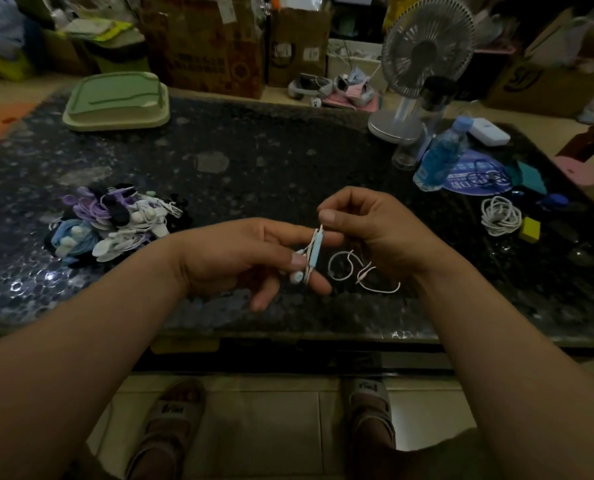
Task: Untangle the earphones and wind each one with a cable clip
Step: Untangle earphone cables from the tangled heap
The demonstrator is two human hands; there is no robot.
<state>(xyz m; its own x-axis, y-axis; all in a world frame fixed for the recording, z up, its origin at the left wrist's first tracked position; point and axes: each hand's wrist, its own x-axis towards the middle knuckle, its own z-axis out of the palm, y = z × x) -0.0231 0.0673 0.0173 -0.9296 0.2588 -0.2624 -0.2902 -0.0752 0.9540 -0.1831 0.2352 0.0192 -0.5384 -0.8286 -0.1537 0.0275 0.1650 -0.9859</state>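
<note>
**While white cord wraps a blue clip, its loose end curls free**

Bent fingers of the left hand grip the flat, smooth clip. Round white earbuds poke out below it. The right hand pinches the thin cord at the clip's top. Loose loops lie on the shiny, speckled black table.

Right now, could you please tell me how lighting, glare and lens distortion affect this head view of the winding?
Head view: dim, background murky; glare patch on the dark table at lower left; wide-angle bending bows the table's near edge and stretches the forearms; the earphone cable and clip between left hand and right hand read clearly, though soft.
</note>
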